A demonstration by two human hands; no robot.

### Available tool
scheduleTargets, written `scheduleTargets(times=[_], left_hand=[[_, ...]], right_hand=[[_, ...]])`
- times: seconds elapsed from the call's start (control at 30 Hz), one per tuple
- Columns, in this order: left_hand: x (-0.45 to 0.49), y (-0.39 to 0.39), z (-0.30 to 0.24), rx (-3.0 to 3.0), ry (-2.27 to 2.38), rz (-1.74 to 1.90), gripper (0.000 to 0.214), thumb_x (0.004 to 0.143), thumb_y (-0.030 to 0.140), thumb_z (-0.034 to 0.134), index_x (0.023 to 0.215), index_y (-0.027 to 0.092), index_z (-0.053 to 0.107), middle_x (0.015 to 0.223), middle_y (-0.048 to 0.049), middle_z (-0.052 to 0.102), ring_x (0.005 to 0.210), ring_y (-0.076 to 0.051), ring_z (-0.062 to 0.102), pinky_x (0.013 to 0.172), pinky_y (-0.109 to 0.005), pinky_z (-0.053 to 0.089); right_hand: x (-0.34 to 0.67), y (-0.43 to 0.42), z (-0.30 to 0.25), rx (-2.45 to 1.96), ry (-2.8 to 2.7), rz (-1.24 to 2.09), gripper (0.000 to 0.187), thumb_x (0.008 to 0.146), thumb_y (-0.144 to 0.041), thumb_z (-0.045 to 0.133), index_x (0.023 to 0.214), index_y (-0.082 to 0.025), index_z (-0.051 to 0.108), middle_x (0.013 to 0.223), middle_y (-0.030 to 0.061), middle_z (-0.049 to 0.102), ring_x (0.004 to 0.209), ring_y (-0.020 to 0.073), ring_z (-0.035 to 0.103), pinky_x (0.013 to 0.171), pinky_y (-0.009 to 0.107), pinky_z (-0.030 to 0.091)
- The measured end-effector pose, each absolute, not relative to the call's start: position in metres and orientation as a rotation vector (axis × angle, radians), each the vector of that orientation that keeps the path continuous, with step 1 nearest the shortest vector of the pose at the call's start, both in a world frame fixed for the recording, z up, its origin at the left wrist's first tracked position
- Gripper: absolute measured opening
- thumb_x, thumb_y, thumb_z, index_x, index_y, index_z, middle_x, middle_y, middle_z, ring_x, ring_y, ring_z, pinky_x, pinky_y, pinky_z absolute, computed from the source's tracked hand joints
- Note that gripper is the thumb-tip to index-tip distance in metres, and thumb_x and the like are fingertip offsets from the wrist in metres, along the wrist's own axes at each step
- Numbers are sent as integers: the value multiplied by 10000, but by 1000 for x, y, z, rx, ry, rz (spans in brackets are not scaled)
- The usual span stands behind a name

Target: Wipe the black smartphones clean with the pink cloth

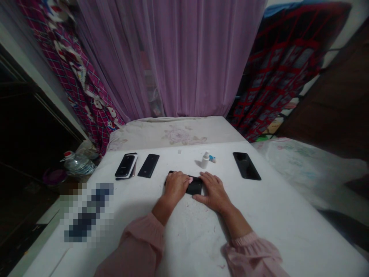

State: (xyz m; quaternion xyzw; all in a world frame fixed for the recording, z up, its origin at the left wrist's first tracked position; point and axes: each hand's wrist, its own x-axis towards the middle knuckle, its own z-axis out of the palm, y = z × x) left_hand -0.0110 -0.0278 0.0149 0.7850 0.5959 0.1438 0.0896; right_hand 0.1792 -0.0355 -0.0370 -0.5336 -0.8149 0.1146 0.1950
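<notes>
A black phone (194, 187) lies flat on the white-covered table in front of me, partly hidden under my hands. My left hand (176, 186) is closed over its left part, with a small pink piece (190, 179) showing at the fingertips; its kind is unclear. My right hand (213, 192) grips the phone's right end, fingers at the far edge and thumb at the near edge. Beyond the hands stands a small white bottle (205, 160), with a small blue-and-white item (212, 158) beside it.
To the left lie a dark phone (148, 166) and a small stack of phones (126, 166). Another black phone (246, 166) lies at the right. Small crumbs dot the white cloth (198, 242). A water bottle (78, 163) stands past the left edge; purple curtains (198, 57) hang behind.
</notes>
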Motion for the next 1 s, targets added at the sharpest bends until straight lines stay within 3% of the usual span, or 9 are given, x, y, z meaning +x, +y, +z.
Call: scheduleTargets(times=[0.43,1.0], left_hand=[[-44,-56,13,2384,1673,425,246,954,343,520,895,274,749,872,-30,696,875,-204,588,788,-334,379],[-54,-17,20,2282,2050,308,275,958,326,497,958,239,757,934,-74,706,934,-232,605,785,-338,382]], right_hand=[[179,-37,-32,-1498,-2298,342,764,731,-578,689,1344,-160,508,1471,169,448,1392,340,349,1130,556,215],[179,-36,-33,-1515,-2302,339,787,730,-605,687,1342,-141,511,1470,173,448,1387,346,355,1133,555,219]])
